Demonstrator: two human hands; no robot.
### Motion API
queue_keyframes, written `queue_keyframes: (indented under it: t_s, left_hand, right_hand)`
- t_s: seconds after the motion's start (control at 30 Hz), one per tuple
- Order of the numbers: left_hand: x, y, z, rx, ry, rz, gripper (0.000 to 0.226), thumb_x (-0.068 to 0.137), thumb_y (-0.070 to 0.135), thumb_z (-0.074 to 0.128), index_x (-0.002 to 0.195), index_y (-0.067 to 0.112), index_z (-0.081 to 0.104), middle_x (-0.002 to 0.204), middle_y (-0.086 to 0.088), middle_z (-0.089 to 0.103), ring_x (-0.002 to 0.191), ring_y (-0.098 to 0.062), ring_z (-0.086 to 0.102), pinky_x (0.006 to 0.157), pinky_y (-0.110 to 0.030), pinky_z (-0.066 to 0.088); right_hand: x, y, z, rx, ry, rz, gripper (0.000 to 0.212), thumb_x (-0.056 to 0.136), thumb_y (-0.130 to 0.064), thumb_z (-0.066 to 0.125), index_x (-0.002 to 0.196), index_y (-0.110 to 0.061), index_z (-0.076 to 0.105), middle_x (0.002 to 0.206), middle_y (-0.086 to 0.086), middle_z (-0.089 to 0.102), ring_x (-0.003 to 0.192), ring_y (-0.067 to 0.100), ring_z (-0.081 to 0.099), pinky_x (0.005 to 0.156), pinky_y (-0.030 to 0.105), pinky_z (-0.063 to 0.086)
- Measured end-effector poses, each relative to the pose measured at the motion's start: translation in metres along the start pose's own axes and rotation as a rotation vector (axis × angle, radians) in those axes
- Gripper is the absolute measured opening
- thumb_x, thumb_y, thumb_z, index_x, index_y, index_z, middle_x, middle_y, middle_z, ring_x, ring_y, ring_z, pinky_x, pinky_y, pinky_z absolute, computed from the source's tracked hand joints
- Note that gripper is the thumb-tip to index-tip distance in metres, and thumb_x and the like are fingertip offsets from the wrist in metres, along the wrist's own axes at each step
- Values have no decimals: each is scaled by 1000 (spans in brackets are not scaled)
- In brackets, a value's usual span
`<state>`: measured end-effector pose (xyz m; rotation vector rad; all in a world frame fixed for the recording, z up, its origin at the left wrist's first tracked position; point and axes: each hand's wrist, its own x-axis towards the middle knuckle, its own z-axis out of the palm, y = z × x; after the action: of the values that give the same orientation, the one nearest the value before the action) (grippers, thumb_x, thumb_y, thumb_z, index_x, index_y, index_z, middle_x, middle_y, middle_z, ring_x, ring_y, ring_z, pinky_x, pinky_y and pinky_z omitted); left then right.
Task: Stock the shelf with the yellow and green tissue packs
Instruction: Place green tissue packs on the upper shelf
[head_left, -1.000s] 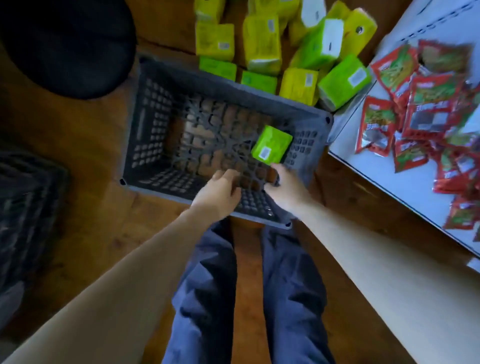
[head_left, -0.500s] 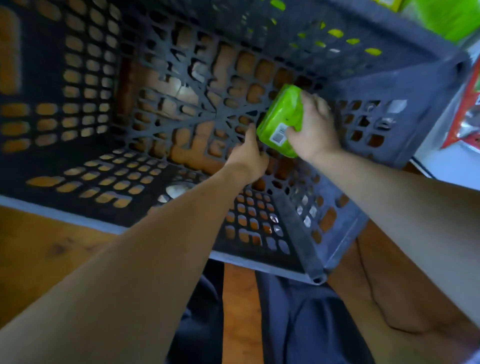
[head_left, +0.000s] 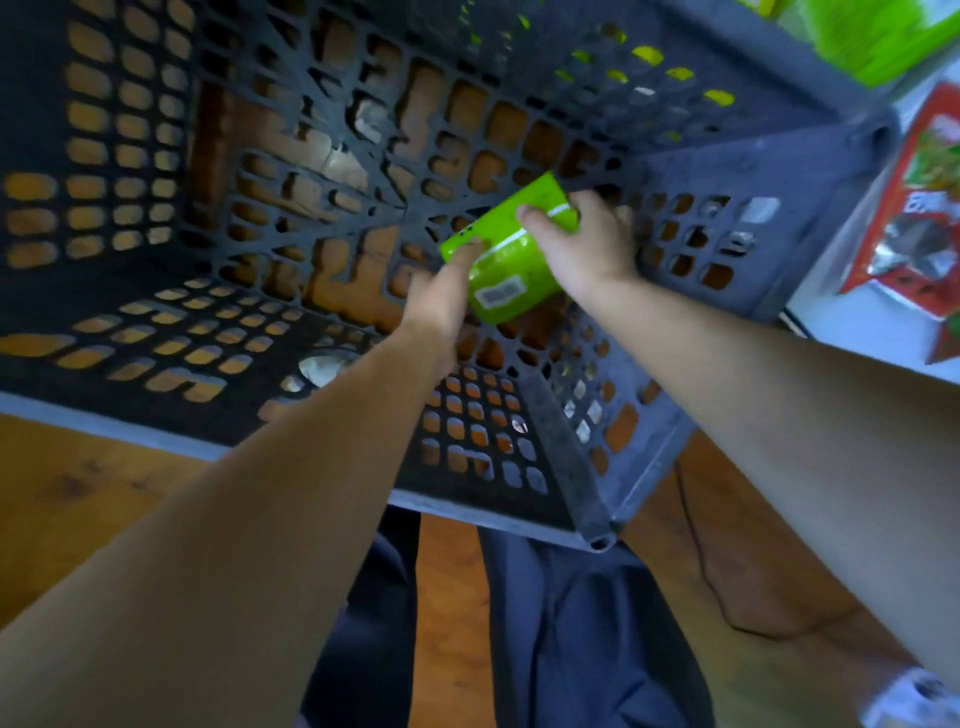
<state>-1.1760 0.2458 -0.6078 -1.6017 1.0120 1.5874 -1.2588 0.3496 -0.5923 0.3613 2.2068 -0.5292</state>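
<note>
A single green tissue pack (head_left: 511, 260) with a white barcode label is inside the dark grey slotted crate (head_left: 748, 171), near its right wall. My right hand (head_left: 584, 244) grips the pack from the right, thumb on its top face. My left hand (head_left: 447, 296) touches the pack's left end with its fingers, holding it from that side. Another green pack (head_left: 878, 36) shows beyond the crate's far right corner. The crate holds nothing else that I can see.
The crate stands on a wooden floor (head_left: 93, 493). A white shelf surface (head_left: 857, 322) lies to the right with red snack packets (head_left: 924, 208) on it. My dark blue trouser legs (head_left: 571, 634) are below the crate's near rim.
The camera has come much closer to the crate. Both hands reached in and closed on the green pack, which has tilted and turned between them.
</note>
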Motion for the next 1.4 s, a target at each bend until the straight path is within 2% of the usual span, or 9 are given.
queue_keyframes:
  t_s: [0.13,0.27,0.4,0.57,0.7,0.97,1.1,1.23,1.4]
  left_hand:
    - [-39,-1,-30,-28,109,96,54,87,34,63,130,7,45,127,-12,57,113,-33,58,101,-48,44]
    - [-88,12,-53,-30,83,156,82,75,32,71,144,11,32,136,-10,53,115,-30,58,99,-51,45]
    - [-128,12,-76,97,121,204,77,54,44,71,116,2,56,118,-21,62,97,-37,65,77,-60,53]
    - [-252,36,-75,216,55,297,12,83,29,68,77,20,63,96,-15,69,89,-36,66,75,-53,56]
    - [-337,45,-77,146,93,333,15,89,32,62,94,18,58,88,-2,62,77,-18,60,66,-31,49]
    - [-525,32,-93,127,51,494,9,91,23,58,91,14,56,89,-9,61,84,-23,59,76,-37,48]
    - [-600,34,-106,237,29,683,28,94,16,54,118,3,53,104,-8,59,88,-14,56,62,-17,41]
    - [-657,31,-106,292,-85,922,12,94,1,49,96,9,58,79,11,66,63,14,58,61,-3,42]
    - [-689,31,-86,304,-186,1092,20,92,19,58,112,17,54,118,-5,63,117,-20,56,97,-32,48]
  right_hand:
    - [-39,-10,-2,295,-110,81,29,82,-40,65,98,-19,54,115,12,58,107,30,57,90,39,48]
    - [-90,-29,-16,478,-161,198,30,82,-36,66,75,-20,42,107,12,61,102,27,60,92,49,49]
    - [-138,-47,-45,528,-192,171,35,82,-34,67,107,-22,46,112,2,55,107,23,57,95,46,47]
    - [-215,-75,-108,520,-336,131,62,88,-28,62,141,-34,31,145,-1,35,115,20,48,86,38,45]
    - [-286,-98,-154,509,-270,92,52,85,-24,66,133,-26,46,131,1,49,109,19,54,87,35,47]
    - [-455,-121,-235,563,-195,-55,62,77,-29,74,132,-25,46,144,4,40,129,25,42,105,44,39]
    - [-523,-126,-267,596,-109,-202,62,83,-21,69,137,-20,41,148,-1,33,136,18,30,103,26,29]
    - [-564,-126,-294,638,12,-330,58,84,-24,67,136,-26,40,148,-5,34,137,15,29,96,20,25]
    - [-590,-114,-330,679,233,-444,59,82,-26,70,135,-27,43,145,-5,39,136,12,32,99,18,25]
